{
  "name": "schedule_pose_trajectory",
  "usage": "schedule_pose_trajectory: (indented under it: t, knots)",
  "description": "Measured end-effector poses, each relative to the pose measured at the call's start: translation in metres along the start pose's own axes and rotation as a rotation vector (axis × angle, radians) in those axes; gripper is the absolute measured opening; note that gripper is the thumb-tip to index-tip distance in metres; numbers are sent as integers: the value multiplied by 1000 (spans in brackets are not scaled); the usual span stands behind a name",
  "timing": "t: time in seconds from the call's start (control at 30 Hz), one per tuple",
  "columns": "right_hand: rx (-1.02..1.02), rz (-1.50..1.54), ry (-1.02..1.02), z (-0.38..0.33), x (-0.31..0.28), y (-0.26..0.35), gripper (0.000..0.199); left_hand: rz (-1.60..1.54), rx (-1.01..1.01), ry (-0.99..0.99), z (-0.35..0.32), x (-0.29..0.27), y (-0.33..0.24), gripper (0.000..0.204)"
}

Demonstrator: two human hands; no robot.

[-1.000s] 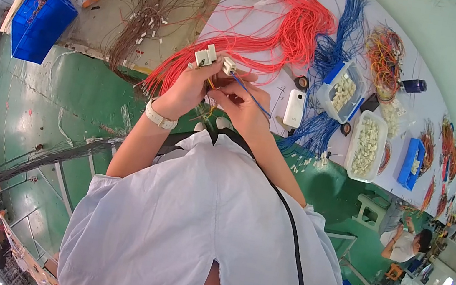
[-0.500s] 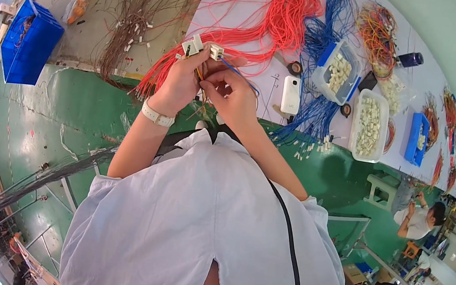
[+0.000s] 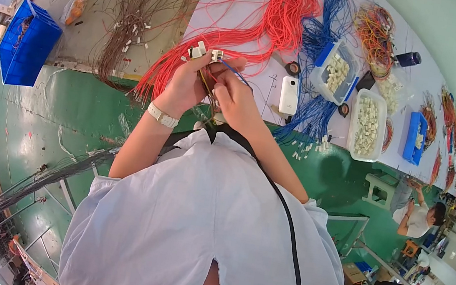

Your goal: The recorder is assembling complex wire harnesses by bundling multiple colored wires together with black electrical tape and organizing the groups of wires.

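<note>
Since the earlier frame, the right hand has shifted slightly, its thumb drawing away from the left palm, while the white connectors have turned a little at the fingertips of the left hand. These connectors sit above the table's near edge, in front of the red wire bundle. The left grip is clamped on them; the right thumb and forefinger lie close to the loose wires, but whether they pinch one I cannot tell.

Good handling here, I judge, means keeping the left thumb steady on the connector bodies, working one wire at a time close to its end, and letting the blue wire curve freely rather than tugging it.

Along the table, the red bundle hangs over the edge just beside the left wrist, so a leftward sweep could snag it. Rightward, the white device and blue wire bundle crowd the edge. Freer room lies toward the body, over the green floor.
</note>
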State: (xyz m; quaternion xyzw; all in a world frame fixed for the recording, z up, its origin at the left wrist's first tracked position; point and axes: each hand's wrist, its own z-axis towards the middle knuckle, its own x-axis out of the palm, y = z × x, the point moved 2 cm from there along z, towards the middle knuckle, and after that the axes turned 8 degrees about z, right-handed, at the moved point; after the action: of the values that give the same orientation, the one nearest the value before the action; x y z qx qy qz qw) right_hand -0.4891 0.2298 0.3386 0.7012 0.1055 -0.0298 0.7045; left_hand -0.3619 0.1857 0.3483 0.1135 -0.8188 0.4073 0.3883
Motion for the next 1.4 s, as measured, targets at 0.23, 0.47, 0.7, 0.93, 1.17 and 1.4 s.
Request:
schedule_pose_trajectory:
  t: [0.23, 0.47, 0.7, 0.93, 1.17, 1.4]
  knots:
    - [152, 5, 98, -36, -75, -30, 20, -133, 179, -73, 9, -73, -28, 28]
    - [460, 67, -844, -156, -292, -90, 34, -137, 403, -134, -35, -215, -126, 22]
    - [113, -555, -482, -122, -223, -42, 30, 445, 463, -712, -18, -119, -88, 23]
    - [-473, -615, -145, -23, -45, 39, 12, 962, 390, -96, 17, 4, 46, 16]
    - [-404, -268, -283, -23, -88, 36, 10, 474, 74, -248, -9, 11, 23, 24]
    - [66, 933, -60, -8, -48, 36, 9, 363, 293, -300, -8, 18, 29, 22]
